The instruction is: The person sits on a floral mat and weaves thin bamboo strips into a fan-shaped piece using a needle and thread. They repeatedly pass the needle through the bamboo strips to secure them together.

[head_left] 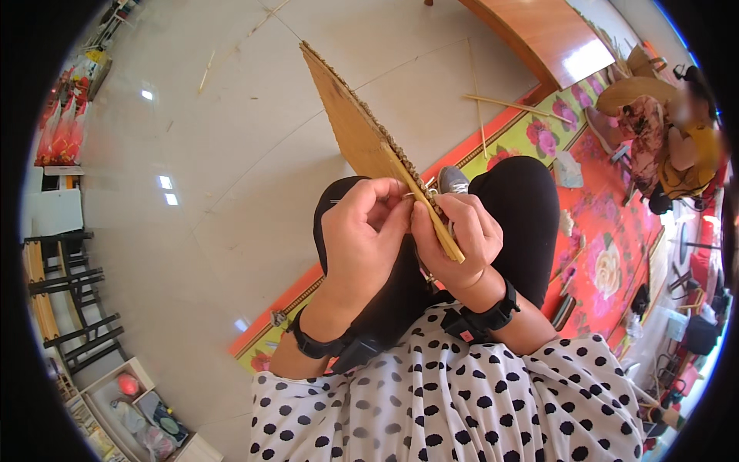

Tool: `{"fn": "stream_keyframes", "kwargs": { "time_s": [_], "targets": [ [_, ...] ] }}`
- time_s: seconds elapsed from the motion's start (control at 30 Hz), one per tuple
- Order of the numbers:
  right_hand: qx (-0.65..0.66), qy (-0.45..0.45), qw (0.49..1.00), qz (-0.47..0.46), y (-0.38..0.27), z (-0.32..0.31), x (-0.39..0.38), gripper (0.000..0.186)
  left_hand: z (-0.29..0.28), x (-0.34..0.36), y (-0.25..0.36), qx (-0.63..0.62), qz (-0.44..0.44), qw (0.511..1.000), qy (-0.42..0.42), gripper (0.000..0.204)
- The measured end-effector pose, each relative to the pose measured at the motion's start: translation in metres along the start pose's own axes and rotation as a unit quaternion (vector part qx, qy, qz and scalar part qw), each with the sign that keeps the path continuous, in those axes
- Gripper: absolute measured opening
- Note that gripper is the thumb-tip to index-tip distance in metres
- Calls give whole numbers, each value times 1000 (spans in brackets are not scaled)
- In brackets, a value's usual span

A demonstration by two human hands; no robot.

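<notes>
A flat tan panel [352,135], pointed at its far end, slants up from my lap. A rough, braided-looking border runs down its right side, and a yellowish strip [450,245] forms its near end. My right hand [466,235] grips that near end, thumb on the left and fingers curled around the right side. My left hand [366,235] is closed in a pinch against the panel's left face, close to the right thumb. A small pale bit shows at its fingertips, too small to name. Both wrists wear black bands.
Below lies a red and yellow floral mat [604,269] on shiny floor tiles. Thin sticks [517,108] lie beyond my knees, near a wooden table [531,38]. Another person [670,142] sits at the far right. A box of bagged items [131,404] and a black rack [73,300] stand left.
</notes>
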State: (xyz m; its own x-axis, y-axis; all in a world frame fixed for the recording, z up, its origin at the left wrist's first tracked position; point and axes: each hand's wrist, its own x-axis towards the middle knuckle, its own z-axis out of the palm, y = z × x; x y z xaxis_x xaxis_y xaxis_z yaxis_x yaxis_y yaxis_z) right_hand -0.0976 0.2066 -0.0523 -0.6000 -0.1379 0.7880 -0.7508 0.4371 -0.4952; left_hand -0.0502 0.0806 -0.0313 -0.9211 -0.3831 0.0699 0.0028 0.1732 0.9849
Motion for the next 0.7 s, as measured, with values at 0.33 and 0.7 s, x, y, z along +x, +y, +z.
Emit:
{"fn": "stream_keyframes", "kwargs": {
  "time_s": [0.33, 0.7],
  "targets": [
    [40, -29, 998, -30, 6, -5, 3, 28, -68, -4, -27, -390, 101, 915, -25, 12],
    [48, -46, 997, -30, 5, -6, 5, 29, -62, -25, 4, -215, 130, 967, -36, 22]
  ]
}}
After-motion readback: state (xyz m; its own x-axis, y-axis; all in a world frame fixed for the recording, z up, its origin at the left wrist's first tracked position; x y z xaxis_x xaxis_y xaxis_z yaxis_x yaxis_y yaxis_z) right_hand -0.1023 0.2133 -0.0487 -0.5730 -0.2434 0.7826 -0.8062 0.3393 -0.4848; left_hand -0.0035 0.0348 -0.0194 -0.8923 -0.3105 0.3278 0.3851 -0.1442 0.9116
